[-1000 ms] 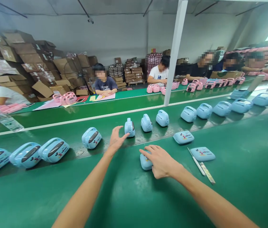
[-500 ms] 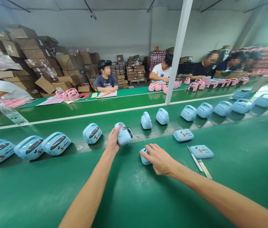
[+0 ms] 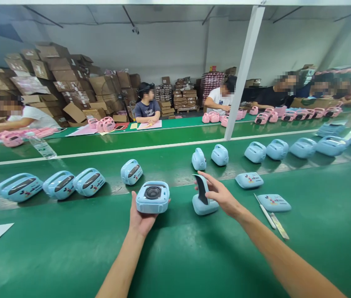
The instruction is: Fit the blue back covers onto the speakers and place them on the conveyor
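Note:
On my left hand (image 3: pixel 141 221) rests a light-blue portable speaker (image 3: pixel 153 203), gripped from below. Its open face is turned up and shows a round black speaker cone. Between the fingers of my right hand (image 3: pixel 221 194) a curved light-blue cover (image 3: pixel 202 188) stands tilted on edge, its dark inner side facing left. Just under it another light-blue cover (image 3: pixel 204 208) lies on the green table. Two printed covers, one near (image 3: pixel 274 203) and one farther (image 3: pixel 250 180), lie to the right of my right hand.
A white-handled slim tool (image 3: pixel 265 212) and a flat strip (image 3: pixel 279 225) lie at right. Blue speakers with handles (image 3: pixel 88 182) stand in a row along the belt (image 3: pixel 175 165). A white post (image 3: pixel 245 70) rises beyond. Several people sit across with pink speakers (image 3: pixel 105 124).
My left hand has drawn the speaker nearer and turned its cone side up. My right hand has lifted a cover off the one beneath and tipped it. The view has shifted slightly left.

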`<state>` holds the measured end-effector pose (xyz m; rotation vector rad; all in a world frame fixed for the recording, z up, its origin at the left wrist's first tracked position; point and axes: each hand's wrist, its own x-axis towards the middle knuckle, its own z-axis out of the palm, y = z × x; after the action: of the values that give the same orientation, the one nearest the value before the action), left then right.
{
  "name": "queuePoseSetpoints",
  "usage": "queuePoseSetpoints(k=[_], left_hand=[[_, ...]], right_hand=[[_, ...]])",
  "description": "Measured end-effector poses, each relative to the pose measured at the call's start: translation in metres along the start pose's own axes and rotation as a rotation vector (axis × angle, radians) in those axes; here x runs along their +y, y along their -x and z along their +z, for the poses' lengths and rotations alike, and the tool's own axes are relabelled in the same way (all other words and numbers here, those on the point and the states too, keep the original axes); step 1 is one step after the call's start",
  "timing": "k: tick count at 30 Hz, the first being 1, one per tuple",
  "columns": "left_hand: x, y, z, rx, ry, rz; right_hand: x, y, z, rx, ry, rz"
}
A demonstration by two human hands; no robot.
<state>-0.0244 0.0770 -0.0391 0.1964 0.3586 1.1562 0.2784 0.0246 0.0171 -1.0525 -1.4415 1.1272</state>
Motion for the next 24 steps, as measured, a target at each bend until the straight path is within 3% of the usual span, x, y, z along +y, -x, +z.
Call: queuePoseSetpoints(k=[2, 5, 9, 11, 17, 24], left_hand=[[-0.006, 0.003, 0.002, -0.006, -0.019, -0.001], [-0.016, 0.008, 0.006, 0.018, -0.111, 0.027], [-0.028, 0.013, 0.012, 0.209, -0.319, 0.144], [-0.034, 0.016, 0.018, 0.243, -0.417, 0.194], [-0.053, 0.03, 0.04, 0.081, -0.646, 0.172], [-0.059, 0.034, 0.041, 0.055, -0.67, 0.12]], right_hand=[[-0.001, 0.001, 0.014, -0.066, -0.369, 0.109], [0.009, 0.004, 0.038, -0.053, -0.55, 0.164], [0.031, 0.013, 0.059, 0.099, -0.348, 0.033], [0.037, 0.019, 0.066, 0.143, -0.162, -0.043], [0.032, 0.033, 0.08, 0.153, 0.288, -0.259], [0.034, 0.037, 0.088, 0.195, 0.47, -0.357]])
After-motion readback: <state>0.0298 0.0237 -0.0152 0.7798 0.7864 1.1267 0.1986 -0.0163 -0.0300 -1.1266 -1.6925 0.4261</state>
